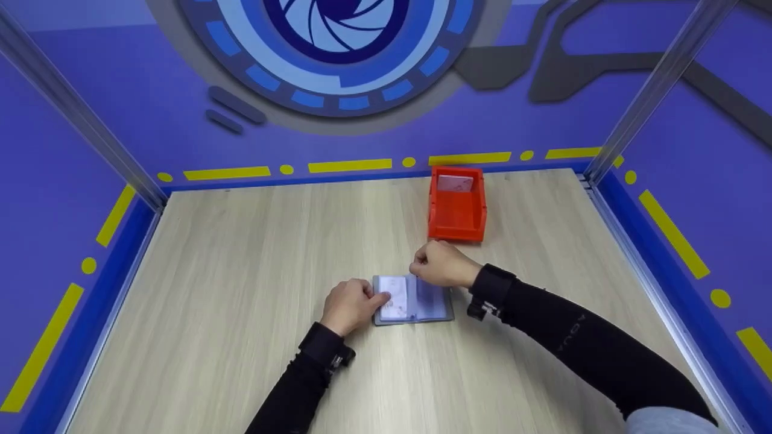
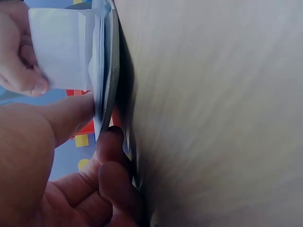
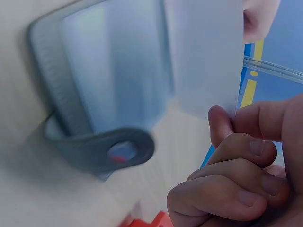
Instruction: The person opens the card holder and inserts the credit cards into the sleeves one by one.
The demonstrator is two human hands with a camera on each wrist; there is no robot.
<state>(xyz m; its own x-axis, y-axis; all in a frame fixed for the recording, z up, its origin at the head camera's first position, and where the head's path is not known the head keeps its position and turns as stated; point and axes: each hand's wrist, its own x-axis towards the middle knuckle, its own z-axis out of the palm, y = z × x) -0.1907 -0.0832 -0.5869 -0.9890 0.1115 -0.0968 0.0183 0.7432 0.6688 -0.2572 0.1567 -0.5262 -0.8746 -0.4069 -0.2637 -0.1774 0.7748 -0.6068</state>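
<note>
A small grey card holder [image 1: 447, 316] with clear plastic sleeves lies open on the table. My left hand [image 1: 351, 304] holds its left side, thumb on the inner page and fingers under the cover [image 2: 112, 71]. A pale printed card [image 1: 393, 304] shows in the left page. With thumb and index finger, my right hand [image 1: 446, 264] pinches the corner of a translucent sleeve page [image 3: 208, 56], which stands raised from the holder. The other right fingers [image 3: 218, 201] are curled. A strap [image 3: 94, 149] with a round snap sticks out from the cover in the right wrist view.
Behind the right hand stands a red open-front bin [image 1: 456, 234], with a pinkish card [image 1: 455, 183] against its back wall. The wooden table [image 1: 259, 253] is bordered by blue-purple panels [image 1: 338, 144] and metal corner posts [image 1: 639, 102].
</note>
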